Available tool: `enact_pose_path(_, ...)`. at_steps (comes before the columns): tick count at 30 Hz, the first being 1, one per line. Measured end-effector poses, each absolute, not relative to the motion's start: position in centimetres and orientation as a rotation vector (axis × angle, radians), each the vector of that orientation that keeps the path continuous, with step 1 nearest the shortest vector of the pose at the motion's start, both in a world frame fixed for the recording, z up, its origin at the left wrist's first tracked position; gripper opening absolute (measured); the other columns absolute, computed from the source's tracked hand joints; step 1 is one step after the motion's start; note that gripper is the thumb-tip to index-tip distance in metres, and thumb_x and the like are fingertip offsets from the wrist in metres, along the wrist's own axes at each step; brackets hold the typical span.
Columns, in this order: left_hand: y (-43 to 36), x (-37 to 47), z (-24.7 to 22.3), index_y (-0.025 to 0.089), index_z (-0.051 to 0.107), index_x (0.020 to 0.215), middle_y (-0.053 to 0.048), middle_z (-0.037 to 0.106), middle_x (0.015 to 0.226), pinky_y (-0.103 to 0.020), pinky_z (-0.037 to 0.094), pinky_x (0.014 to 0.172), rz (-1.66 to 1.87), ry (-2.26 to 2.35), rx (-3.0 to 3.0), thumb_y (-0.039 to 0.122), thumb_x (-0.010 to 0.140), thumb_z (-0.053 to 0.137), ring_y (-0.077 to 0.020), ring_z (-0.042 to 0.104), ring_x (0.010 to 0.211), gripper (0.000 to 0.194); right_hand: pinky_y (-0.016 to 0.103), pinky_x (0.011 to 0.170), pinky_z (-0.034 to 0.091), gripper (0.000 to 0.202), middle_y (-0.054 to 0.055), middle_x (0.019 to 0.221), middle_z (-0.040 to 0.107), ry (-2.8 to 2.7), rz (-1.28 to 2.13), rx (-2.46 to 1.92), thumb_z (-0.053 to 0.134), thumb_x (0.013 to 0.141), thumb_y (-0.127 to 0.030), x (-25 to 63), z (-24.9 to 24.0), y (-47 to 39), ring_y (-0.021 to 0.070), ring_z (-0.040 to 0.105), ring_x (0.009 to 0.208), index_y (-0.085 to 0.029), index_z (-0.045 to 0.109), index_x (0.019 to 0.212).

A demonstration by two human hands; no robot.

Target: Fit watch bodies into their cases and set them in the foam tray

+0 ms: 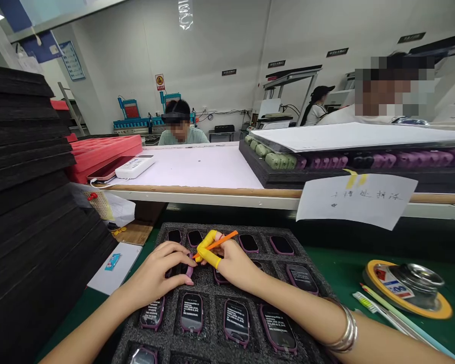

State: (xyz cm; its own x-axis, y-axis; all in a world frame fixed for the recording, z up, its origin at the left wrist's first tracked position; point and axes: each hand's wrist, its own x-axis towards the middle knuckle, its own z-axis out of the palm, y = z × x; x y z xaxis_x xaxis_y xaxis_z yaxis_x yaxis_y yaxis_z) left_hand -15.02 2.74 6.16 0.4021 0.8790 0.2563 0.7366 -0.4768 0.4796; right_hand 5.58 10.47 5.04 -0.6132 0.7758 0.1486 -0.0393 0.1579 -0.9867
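Observation:
My left hand (pixel 157 268) is closed around a smartwatch case (pixel 190 270) with a purple rim, its fingers covering most of it. My right hand (pixel 237 263) wears yellow finger cots (pixel 210 255) and pinches a thin orange stick (pixel 226 238). The stick's tip points at the edge of the held watch; whether it touches I cannot tell. Both hands are over a dark foam tray (pixel 208 303) with purple-rimmed watches in its pockets. Several, such as the near watch (pixel 236 321), show white text on lit screens; the back-row watch (pixel 281 245) has a dark screen.
A tall stack of black foam trays (pixel 26 192) stands at left. On the shelf are red trays (pixel 106 151), a white box (pixel 135 167) and a foam tray of green and purple cases (pixel 280 161). A tape roll (pixel 369 275) and a toothbrush (pixel 364 302) lie at right. Co-workers sit beyond.

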Motion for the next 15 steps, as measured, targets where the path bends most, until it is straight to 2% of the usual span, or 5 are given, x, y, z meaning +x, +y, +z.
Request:
enact_pose_path(5, 2.7, -15.0, 6.1, 0.027, 0.052, 0.122, -0.005, 0.064, 0.123, -0.041, 0.048, 0.102, 0.732, 1.511, 2.244, 0.039, 0.087, 0.073, -0.0237, 0.060, 0.117, 0.042, 0.037, 0.076, 0.057, 0.035, 0.002, 0.079, 0.069, -1.810, 1.520, -0.695, 0.073, 0.081, -0.052, 5.8, 5.0, 10.5, 0.0192, 0.068, 0.074, -0.023, 0.054, 0.081)
enact_pose_path(12, 2.8, -14.7, 6.3, 0.026, 0.052, 0.119, -0.004, 0.064, 0.122, -0.041, 0.047, 0.104, 0.688, 1.567, 2.202, 0.037, 0.085, 0.075, -0.0234, 0.060, 0.117, 0.043, 0.038, 0.078, 0.056, 0.030, 0.003, 0.081, 0.070, -1.886, 1.472, -0.648, 0.069, 0.084, -0.049, 5.9, 4.7, 10.5, 0.0209, 0.069, 0.077, -0.023, 0.055, 0.081)
enact_pose_path(15, 3.0, -14.4, 7.5, 0.025, 0.055, 0.115, -0.003, 0.066, 0.118, -0.040, 0.049, 0.099, 0.635, 1.577, 2.228, 0.034, 0.082, 0.078, -0.0235, 0.062, 0.113, 0.041, 0.036, 0.076, 0.057, 0.026, 0.003, 0.079, 0.071, -1.901, 1.446, -0.631, 0.069, 0.084, -0.044, 5.9, 4.7, 10.7, 0.0209, 0.071, 0.076, -0.023, 0.056, 0.079)
